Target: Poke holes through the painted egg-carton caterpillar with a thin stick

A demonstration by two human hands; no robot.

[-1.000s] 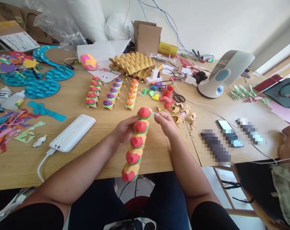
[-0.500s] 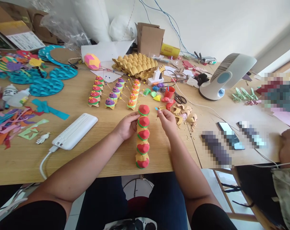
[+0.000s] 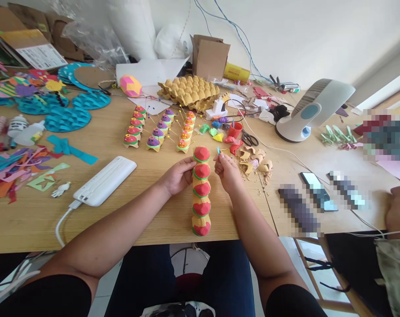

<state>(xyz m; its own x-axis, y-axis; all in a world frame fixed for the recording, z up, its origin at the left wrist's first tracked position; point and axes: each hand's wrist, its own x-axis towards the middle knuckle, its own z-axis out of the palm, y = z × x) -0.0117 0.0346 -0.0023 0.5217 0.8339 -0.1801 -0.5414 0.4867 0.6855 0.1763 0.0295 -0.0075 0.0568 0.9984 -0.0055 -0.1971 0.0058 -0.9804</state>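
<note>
Egg-carton strip in left hand

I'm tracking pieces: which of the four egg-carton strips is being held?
The nearest red strip, held near its far end by the left hand; the other red strip, purple strip and orange strip sit farther back.

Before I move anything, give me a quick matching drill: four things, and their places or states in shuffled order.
1. egg-carton strip
2. right hand
3. white power bank
4. fan

A. lying on the table with a cable plugged into it
B. standing to the right of the scissors
C. held by the left hand, its bumps topped in red
D. pinching a small blue item

Pairs: 1-C, 2-D, 3-A, 4-B
</note>
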